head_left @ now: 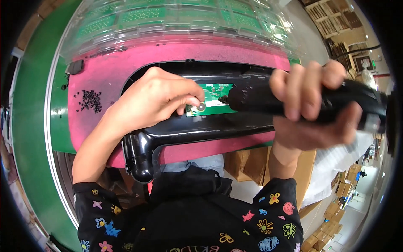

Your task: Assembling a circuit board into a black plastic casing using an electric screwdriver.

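The right hand (310, 96) is motion-blurred; its grip is closed around a black cylindrical tool (260, 98). The tool's rear end runs into the dark rim of the view at the right and cannot be made out. The tool's front end overlaps the right end of the circuit board (222, 110) and conceals it. A coiled dark piece (223, 100) shows at the front end; its contact with the board cannot be confirmed.

The green circuit board lies inside the black housing (210, 126), between the two hands. The left hand (157, 94) covers part of the housing. Its thumb and index finger are close together at the left end of the board, beside a small grey disc (201, 106); whether they pinch or only press cannot be determined.

The housing rests on a pink mat (98, 75) on the green counter (35, 109), with its curved lower-left end projecting past the near edge. Clear plastic trays (176, 35) stand along the far edge, cut off at the top of the view, and contain green boards (145, 14). A loose pile of small black parts (90, 101) lies toward the left edge of the mat; a dark block (75, 67) sits at its far-left corner.
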Demonstrator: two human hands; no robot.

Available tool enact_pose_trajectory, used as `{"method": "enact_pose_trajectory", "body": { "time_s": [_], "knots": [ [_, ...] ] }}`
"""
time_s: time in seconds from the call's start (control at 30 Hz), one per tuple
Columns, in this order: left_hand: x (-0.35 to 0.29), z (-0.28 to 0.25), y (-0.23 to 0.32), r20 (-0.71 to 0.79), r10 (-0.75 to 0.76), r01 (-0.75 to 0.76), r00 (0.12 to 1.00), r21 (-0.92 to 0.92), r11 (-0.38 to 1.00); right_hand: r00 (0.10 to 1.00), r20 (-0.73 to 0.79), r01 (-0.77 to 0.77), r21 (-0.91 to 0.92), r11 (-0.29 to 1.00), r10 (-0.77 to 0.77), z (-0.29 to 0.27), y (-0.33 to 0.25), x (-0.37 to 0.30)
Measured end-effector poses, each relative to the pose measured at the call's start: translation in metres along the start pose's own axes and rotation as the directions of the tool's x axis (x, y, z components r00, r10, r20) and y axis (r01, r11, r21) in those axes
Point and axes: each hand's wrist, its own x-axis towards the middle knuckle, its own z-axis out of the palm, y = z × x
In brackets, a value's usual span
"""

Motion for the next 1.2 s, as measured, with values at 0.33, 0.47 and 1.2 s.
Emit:
{"method": "enact_pose_trajectory", "body": {
  "time_s": [0.33, 0.47, 1.2],
  "knots": [
    [-0.003, 0.0, 0.001, -0.117, 0.292, -0.275, 0.949, 0.147, 0.95, 0.992, 0.051, 0.113, 0.045, 0.993, -0.115, 0.036, -0.008, 0.0],
    [-0.004, 0.0, -0.001, -0.143, 0.328, -0.307, 0.934, 0.15, 0.94, 0.995, 0.045, 0.092, 0.013, 0.996, -0.092, 0.037, -0.005, 0.0],
    [-0.004, 0.002, -0.006, -0.107, 0.321, -0.318, 0.941, 0.044, 0.947, 0.997, 0.007, 0.08, 0.0, 0.997, -0.08, 0.041, -0.001, -0.003]
  ]
}}
